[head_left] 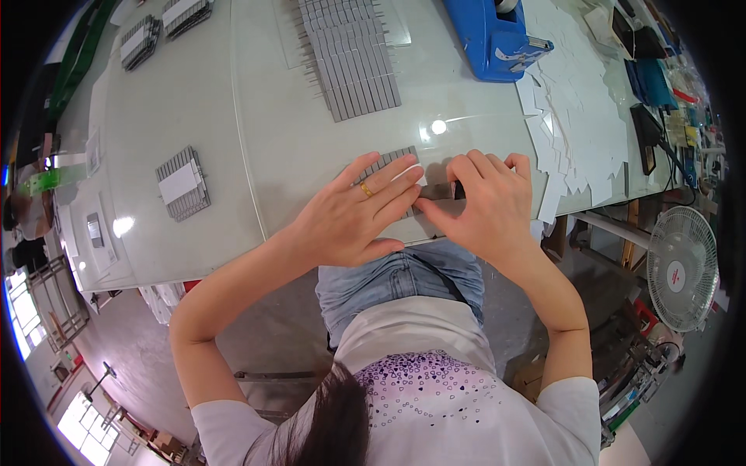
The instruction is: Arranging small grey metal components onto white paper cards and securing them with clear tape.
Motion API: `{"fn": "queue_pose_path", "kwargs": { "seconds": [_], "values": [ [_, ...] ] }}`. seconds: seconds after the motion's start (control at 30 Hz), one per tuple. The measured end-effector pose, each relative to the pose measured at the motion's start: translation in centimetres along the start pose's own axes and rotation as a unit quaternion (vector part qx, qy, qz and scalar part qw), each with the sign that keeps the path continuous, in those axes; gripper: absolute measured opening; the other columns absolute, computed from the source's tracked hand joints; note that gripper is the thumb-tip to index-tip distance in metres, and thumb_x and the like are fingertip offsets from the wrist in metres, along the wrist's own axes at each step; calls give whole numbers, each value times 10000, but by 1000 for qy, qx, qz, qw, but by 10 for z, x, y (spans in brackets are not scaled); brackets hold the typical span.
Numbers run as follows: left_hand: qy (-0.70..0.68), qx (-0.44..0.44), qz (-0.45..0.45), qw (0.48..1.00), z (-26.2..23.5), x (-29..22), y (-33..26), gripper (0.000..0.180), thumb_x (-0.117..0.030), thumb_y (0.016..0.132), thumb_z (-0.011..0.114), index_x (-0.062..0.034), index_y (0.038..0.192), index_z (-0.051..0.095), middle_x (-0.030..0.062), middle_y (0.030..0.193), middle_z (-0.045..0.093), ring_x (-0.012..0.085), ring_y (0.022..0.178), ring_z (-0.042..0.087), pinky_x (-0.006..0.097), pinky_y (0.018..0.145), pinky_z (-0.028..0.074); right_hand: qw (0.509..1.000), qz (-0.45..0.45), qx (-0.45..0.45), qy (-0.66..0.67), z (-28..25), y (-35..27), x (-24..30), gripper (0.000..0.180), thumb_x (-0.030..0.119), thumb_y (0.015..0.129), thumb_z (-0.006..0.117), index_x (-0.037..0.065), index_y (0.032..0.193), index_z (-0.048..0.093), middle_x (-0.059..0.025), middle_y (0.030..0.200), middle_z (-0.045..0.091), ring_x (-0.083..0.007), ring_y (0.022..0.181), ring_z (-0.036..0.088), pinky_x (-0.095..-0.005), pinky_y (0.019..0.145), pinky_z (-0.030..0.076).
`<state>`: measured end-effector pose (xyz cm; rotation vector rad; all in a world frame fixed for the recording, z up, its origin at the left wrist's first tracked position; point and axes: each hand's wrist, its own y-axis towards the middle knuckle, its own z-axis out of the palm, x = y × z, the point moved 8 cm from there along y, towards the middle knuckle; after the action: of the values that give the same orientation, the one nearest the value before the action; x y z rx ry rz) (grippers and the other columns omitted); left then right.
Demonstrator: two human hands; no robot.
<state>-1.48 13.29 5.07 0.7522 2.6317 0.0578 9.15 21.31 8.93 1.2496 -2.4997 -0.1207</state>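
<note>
My left hand (342, 211), with a ring on one finger, lies flat with its fingers stretched out over a grey striped stack (402, 154) near the table's front edge. Most of that stack is hidden under the hand, and a bit of white paper shows by the fingertips. Just right of it, my right hand (493, 203) is closed, thumb pointing left toward the left fingertips. Between the thumb and curled fingers shows a flat grey piece (440, 191) with a dark end; its kind I cannot make out.
Large grey striped strips (353, 66) lie at the back middle. A blue tape dispenser (497, 46) stands right of them, beside scattered white paper slips (579, 124). At left sits a striped stack with a white label (180, 185); two more stacks (140, 43) lie behind. A fan (681, 268) stands at right.
</note>
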Motion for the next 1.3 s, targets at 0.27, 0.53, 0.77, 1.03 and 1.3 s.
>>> {"fn": "queue_pose_path", "kwargs": {
  "seconds": [0.27, 0.53, 0.77, 1.03, 1.3],
  "values": [
    [-49, -1, -20, 999, -5, 4, -1, 634, -430, 837, 637, -53, 1333, 520, 85, 1490, 438, 255, 1428, 339, 520, 1143, 242, 984, 24, -31, 174, -9, -16, -32, 332, 219, 656, 819, 103, 906, 633, -11, 766, 564, -220, 640, 527, -349, 692, 381],
    [3, -50, -74, 996, -6, -23, -10, 592, -335, 751, 752, -141, 1284, 584, 13, 1412, 495, 239, 1364, 397, 492, 1138, 259, 968, -171, -85, 165, 9, -41, -4, 309, 98, 575, 763, 135, 876, 704, 23, 726, 497, -173, 588, 473, -325, 614, 358],
    [83, -85, -130, 984, 4, -28, -14, 612, -344, 730, 766, -181, 1292, 586, -36, 1312, 519, 165, 1225, 446, 434, 1076, 344, 968, -180, -100, 143, 12, -42, 0, 324, 130, 578, 746, 148, 900, 712, 37, 735, 480, -152, 579, 457, -316, 614, 345],
    [107, -71, -132, 983, 11, -28, -17, 555, -387, 779, 731, -256, 1299, 590, -31, 1325, 519, 205, 1217, 441, 456, 1119, 269, 972, -169, -87, 137, 12, -41, -1, 321, 147, 624, 724, 147, 945, 722, 38, 733, 465, -146, 609, 476, -312, 642, 374],
    [117, -75, -126, 982, 11, -29, -17, 567, -404, 781, 727, -254, 1308, 583, -26, 1346, 509, 206, 1224, 431, 470, 1109, 278, 973, -163, -93, 137, 14, -42, -2, 335, 128, 588, 740, 163, 921, 723, 38, 741, 466, -153, 579, 445, -323, 622, 351]
  ]
}}
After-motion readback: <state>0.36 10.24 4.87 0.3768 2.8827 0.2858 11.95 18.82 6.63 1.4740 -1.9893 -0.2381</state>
